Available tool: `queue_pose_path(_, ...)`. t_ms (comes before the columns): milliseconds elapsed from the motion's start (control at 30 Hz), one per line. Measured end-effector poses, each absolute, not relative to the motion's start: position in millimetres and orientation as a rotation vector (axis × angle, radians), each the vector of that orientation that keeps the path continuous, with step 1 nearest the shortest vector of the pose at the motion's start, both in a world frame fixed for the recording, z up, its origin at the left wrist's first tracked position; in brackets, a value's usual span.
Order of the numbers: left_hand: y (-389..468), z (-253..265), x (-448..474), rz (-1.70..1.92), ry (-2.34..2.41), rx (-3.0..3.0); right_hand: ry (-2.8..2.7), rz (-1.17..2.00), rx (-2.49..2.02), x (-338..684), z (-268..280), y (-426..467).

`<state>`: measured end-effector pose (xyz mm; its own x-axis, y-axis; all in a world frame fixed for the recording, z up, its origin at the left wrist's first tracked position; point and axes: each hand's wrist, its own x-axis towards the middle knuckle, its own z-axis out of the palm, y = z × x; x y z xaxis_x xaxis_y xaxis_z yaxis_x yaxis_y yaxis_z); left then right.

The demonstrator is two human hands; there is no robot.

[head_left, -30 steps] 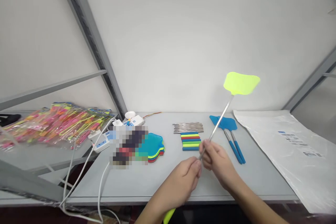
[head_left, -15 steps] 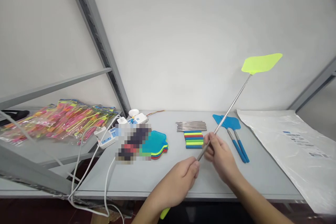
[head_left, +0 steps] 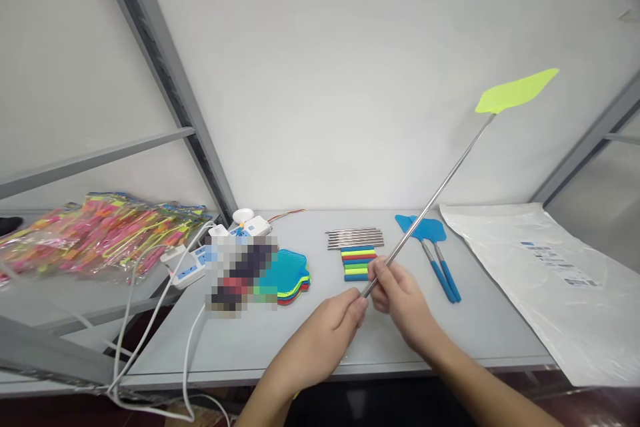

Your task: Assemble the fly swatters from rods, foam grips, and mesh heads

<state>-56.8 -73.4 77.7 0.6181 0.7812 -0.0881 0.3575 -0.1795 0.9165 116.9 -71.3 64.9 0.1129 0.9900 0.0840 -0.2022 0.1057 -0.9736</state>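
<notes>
A fly swatter [head_left: 440,188] with a long metal rod and a yellow-green head is held aslant, its head up and to the right in front of the wall. My left hand [head_left: 334,328] is closed round the lower rod, and the handle below is mostly hidden by my wrist. Just above it, my right hand [head_left: 397,297] pinches the rod between thumb and fingers. Behind my hands lie coloured handle tubes [head_left: 358,265] in a row and thin metal rods [head_left: 354,238]. Two blue fly swatters [head_left: 436,252] rest on the table to the right.
Stacked swatter heads [head_left: 289,273], blue on top, lie left of the rods beside a blurred patch. Power strips [head_left: 193,265] with white cables [head_left: 150,320] stand further left. Plastic-wrapped colourful items [head_left: 120,237] fill the left shelf. A white plastic bag [head_left: 505,253] covers the right side.
The swatter's head has risen and shifted right, and its face is turned more edge-on. Both hands keep their grip on the rod. The view has shifted slightly.
</notes>
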Motion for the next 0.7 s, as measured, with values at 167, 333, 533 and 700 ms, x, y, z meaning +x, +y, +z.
queue_pose_path(167, -74, 84, -62, 0.444, 1.001, 1.924, -1.079, 1.082, -1.017, 137, 78, -68)
queue_pose_path(333, -74, 88, -72, 0.405, 1.026, 1.952, -0.964, 0.989, -0.984, 147, 88, -64)
queue_pose_path(533, -73, 88, -64, 0.435, 0.976, 1.961, -1.11, 1.237, -1.003, 114, 60, -82)
queue_pose_path(700, -70, 83, -65, 0.429, 1.017, 2.027, -1.148, 1.123, -1.025, 127, 64, -81)
